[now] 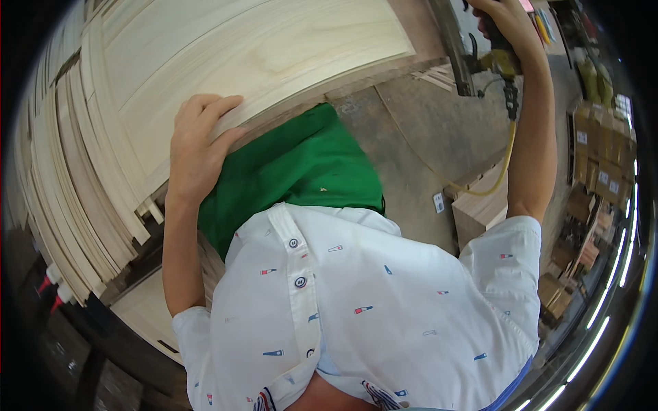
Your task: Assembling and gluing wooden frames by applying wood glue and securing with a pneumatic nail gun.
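Observation:
A pale wooden panel (274,48) lies flat in front of me on the left. My left hand (199,137) rests on its near edge, with the fingers laid over the top and the thumb apart along the edge. Out at the upper right, my right hand (504,20) is closed round the grip of a black and yellow air nail gun (506,61); the fingertips are partly cut off by the picture's edge. A yellow air hose (510,147) runs from the tool's lower end. Where its nose points is hidden.
Thin wooden boards (75,171) stand stacked at the left, beside white bottles with red tips (62,294). A wooden block (483,209) sits on the floor (439,123) at the right. Cardboard boxes (603,154) are piled farther right. Green cloth (295,161) covers my lap.

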Motion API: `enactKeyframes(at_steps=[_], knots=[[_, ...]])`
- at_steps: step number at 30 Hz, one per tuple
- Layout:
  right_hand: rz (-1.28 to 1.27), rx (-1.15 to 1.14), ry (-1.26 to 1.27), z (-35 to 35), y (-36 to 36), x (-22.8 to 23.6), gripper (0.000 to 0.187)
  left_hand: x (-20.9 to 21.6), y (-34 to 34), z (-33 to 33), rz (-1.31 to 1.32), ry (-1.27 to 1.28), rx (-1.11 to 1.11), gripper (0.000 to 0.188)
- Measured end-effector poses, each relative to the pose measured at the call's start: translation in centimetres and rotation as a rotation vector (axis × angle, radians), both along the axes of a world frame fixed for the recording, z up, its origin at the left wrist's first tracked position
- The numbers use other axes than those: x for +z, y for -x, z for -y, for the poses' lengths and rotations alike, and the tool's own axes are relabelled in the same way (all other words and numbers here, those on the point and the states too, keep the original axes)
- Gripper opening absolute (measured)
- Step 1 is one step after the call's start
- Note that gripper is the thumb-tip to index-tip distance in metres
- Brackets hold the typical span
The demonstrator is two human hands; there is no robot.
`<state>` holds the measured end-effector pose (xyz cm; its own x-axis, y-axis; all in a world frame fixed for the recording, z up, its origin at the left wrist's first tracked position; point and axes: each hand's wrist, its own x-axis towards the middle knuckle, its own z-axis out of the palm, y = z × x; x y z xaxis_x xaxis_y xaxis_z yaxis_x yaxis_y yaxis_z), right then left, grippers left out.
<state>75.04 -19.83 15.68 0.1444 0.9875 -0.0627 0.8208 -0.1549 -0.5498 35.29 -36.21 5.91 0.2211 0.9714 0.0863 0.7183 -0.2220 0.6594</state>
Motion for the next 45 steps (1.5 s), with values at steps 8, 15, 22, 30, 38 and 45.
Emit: enactKeyframes(at_steps=[8,15,22,30,38,45], knots=[[0.08,-0.064,0.035,1.4,0.1,1.5,0.027,2.0,-3.7,-1.3,-0.105,0.005,-0.056,0.047],[-0.06,0.025,0.029,-0.1,-0.2,0.0,0.023,-2.2,-14.9,-8.0,0.061,-0.361,-0.255,0.038],[-0.077,0.027,0.035,-0.2,-0.9,-0.2,0.022,-3.5,-17.3,-8.7,-0.019,-0.486,-0.249,0.025],[-0.062,-0.008,0.061,0.0,-0.4,0.2,0.021,-3.8,-17.3,-8.7,0.012,-0.511,-0.249,0.02],[-0.087,0.066,0.02,0.9,0.0,1.1,0.022,-3.9,-17.3,-8.9,0.041,-0.526,-0.242,0.014],[0.04,-0.061,0.104,2.2,1.3,2.3,0.024,-4.7,-17.3,-9.0,0.08,-0.566,-0.22,0.011]])
